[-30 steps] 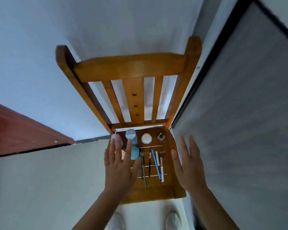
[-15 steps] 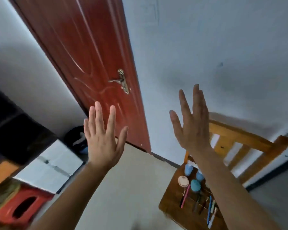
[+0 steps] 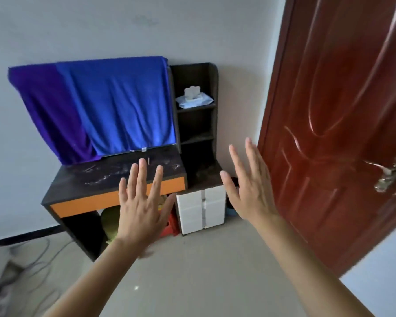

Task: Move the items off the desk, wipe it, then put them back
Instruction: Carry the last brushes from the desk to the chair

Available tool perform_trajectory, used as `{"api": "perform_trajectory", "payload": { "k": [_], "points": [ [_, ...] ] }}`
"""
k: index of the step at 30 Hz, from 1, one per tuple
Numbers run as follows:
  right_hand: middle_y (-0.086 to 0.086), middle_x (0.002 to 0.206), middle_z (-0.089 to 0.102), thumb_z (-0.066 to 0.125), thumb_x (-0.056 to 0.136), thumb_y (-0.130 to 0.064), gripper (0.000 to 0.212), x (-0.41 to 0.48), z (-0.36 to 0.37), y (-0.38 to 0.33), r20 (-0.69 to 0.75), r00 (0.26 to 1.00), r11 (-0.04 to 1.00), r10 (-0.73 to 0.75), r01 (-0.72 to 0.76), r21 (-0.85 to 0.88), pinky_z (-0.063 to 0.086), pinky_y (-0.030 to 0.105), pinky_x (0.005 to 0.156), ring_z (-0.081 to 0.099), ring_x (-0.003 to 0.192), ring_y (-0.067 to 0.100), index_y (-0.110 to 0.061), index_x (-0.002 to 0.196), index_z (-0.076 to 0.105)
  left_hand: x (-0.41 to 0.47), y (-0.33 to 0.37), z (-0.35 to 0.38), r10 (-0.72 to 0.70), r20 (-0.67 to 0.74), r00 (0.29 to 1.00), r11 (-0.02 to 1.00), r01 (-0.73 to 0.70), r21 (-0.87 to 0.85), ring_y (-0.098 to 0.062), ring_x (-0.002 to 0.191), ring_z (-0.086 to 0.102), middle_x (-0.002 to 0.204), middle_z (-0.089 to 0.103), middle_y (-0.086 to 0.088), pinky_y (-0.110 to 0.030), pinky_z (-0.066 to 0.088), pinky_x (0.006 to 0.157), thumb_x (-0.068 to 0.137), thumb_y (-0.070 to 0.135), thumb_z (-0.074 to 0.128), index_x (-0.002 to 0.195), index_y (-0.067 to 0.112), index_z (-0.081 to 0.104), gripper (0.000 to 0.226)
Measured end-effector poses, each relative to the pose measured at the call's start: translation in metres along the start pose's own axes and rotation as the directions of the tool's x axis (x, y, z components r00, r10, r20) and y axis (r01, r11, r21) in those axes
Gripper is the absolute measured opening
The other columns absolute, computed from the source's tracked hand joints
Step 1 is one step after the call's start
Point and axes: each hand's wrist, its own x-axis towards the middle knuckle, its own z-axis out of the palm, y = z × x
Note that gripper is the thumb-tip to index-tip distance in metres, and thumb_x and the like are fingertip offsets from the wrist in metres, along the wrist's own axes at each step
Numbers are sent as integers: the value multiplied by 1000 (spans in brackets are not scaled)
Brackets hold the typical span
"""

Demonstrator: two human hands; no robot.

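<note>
A dark desk with an orange front edge stands against the wall, its top bare and streaked with dust. A blue cloth hangs over the mirror or screen behind it. On a shelf of the dark unit to the right lies a pack of wet wipes. My left hand and my right hand are raised in front of the desk, palms away from me, fingers spread, holding nothing. Neither touches the desk.
A white drawer cabinet stands right of the desk. A red stool and a yellow-green object sit under the desk. A red-brown door is at the right. Cables lie on the floor at left.
My view has swung left from the wooden chair with the small items, past the door, to the desk. Both hands stay raised, spread and holding nothing.
</note>
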Motion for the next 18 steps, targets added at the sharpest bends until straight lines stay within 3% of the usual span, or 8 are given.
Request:
{"api": "perform_trajectory", "payload": {
  "k": [7, 12, 18],
  "points": [
    [11, 168, 14, 38, 103, -52, 62, 47, 148, -104, 189, 978, 980, -83, 45, 194, 21, 40, 121, 16, 154, 28, -27, 158, 25, 20, -145, 9, -223, 66, 973, 973, 217, 82, -33, 152, 4, 164, 5, -16, -60, 19, 117, 97, 61, 24, 156, 21, 19, 72],
    [11, 166, 20, 35, 103, -52, 61, 73, 223, -109, 288, 957, 967, -45, -30, 252, 30, 47, 120, 21, 153, 27, -24, 157, 29, 40, -188, 45, -324, 122, 938, 946, 319, 58, -34, 151, 9, 164, 8, -15, -59, 20, 117, 95, 63, 22, 155, 20, 24, 74],
    [10, 164, 27, 39, 103, -52, 60, 130, 322, -88, 330, 942, 959, -53, -44, 280, 34, 45, 118, 28, 150, 26, -23, 155, 33, 94, -237, 113, -362, 201, 910, 930, 337, 146, -30, 152, -1, 165, -2, -12, -55, 13, 119, 95, 65, 17, 158, 25, 14, 74]
  ]
}}
